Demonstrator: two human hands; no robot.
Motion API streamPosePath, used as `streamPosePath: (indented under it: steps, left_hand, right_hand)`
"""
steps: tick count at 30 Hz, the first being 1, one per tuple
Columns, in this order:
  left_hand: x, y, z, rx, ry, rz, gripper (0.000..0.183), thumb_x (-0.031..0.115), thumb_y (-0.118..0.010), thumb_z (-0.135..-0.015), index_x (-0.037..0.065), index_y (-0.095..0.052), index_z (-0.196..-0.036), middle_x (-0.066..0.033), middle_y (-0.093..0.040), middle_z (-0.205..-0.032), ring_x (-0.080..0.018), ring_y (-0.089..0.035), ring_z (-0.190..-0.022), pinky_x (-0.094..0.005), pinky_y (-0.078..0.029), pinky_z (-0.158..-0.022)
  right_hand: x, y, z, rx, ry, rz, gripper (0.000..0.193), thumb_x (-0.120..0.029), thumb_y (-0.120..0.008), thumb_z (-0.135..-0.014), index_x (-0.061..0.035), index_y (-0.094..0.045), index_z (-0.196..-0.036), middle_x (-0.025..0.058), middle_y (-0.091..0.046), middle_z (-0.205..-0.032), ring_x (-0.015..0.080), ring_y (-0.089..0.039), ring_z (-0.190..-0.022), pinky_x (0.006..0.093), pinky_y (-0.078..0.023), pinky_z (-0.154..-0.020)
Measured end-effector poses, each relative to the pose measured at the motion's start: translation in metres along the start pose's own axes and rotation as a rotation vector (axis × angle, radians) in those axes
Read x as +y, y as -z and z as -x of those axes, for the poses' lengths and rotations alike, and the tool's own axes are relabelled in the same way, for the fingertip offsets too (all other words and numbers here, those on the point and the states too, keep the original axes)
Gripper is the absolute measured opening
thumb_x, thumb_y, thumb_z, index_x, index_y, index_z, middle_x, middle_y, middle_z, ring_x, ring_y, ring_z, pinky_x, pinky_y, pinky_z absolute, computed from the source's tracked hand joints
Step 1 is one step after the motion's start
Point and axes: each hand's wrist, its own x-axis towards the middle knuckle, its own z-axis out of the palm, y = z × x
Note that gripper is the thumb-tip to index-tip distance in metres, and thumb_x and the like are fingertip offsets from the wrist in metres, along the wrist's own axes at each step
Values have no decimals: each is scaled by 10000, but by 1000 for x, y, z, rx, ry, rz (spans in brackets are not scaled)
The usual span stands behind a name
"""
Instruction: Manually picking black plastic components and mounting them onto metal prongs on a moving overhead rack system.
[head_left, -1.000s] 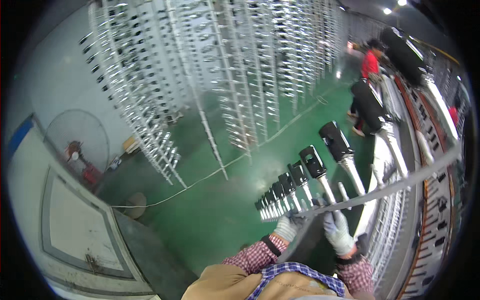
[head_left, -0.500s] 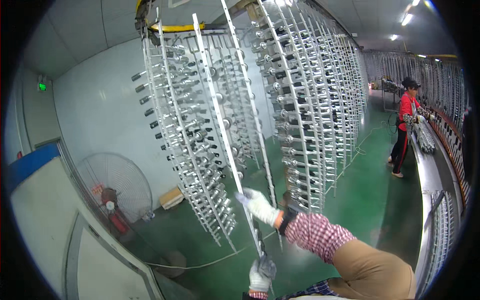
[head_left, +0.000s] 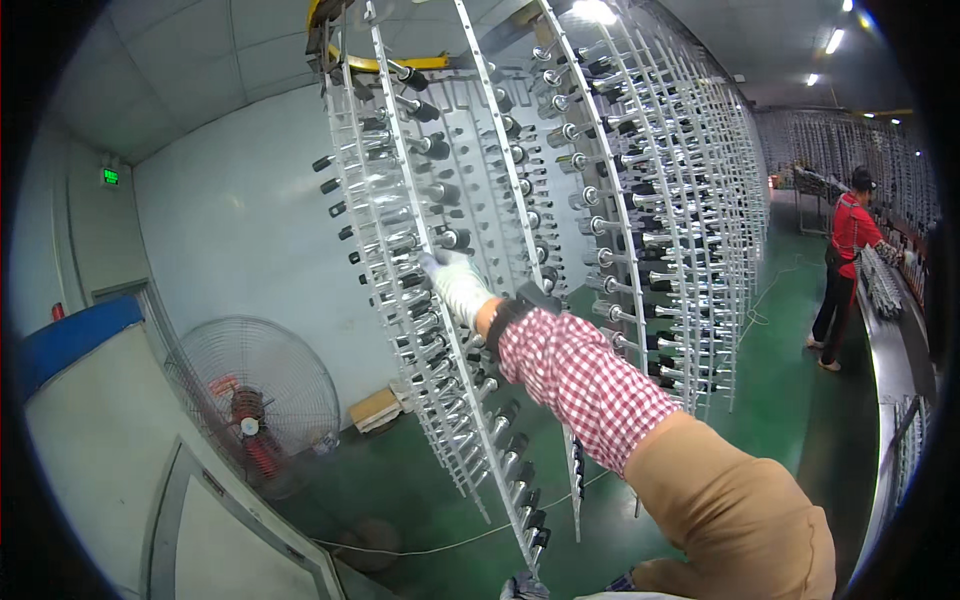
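A long pale metal hanging rack runs down in front of me, with shiny metal cylinders with black ends sticking out from it. White-gloved, my right hand reaches across from the lower right and is closed on the rack about midway down. At the bottom edge only part of my left hand, in a grey and white glove, shows; its fingers are closed around the rack's lower end. Beside it hangs another loaded rack, partly hidden lower down by my right forearm.
Rows of loaded racks hang toward the back right. A caged floor fan and a cardboard box stand by the left wall, near a pale cabinet. A person in red works at a metal bench. A cable crosses the green floor.
The rack in my hands has turned, so its cylinders now show along its length. My right hand has moved up and left along it; my left hand sits lower in view.
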Motion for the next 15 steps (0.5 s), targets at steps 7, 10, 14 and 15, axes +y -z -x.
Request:
streamPosePath:
  steps: [7,10,14,15]
  left_hand:
    - [-76,-26,3,42,-370,-346,206,286,-507,-851,87,-537,-892,-2,-523,-691,-121,-474,-581,-236,-429,-560]
    - [-101,-9,-57,350,-317,-538,220,288,-507,-851,79,-538,-913,-16,-530,-711,-124,-485,-602,-236,-436,-570]
    - [-126,33,-97,556,-336,-744,240,289,-506,-851,69,-540,-941,-34,-539,-738,-128,-499,-630,-237,-445,-583]
    - [-136,44,-116,579,-296,-834,246,290,-505,-851,67,-540,-947,-39,-541,-745,-129,-502,-637,-237,-448,-586]
  right_hand:
    - [20,22,18,-72,32,182,430,-394,-416,-863,-16,-542,-1025,137,-595,-854,218,-533,-737,344,-429,-687]
    - [90,82,1,-184,233,486,411,-363,-366,-872,-25,-506,-1058,187,-583,-923,285,-559,-848,381,-429,-751]
    - [74,110,165,-556,197,169,473,-329,-401,-867,-16,-372,-1220,189,-507,-1114,243,-527,-1016,331,-414,-878]
    - [111,148,233,-520,401,330,488,-372,-409,-862,-31,-406,-1212,197,-520,-1098,265,-540,-978,345,-442,-829]
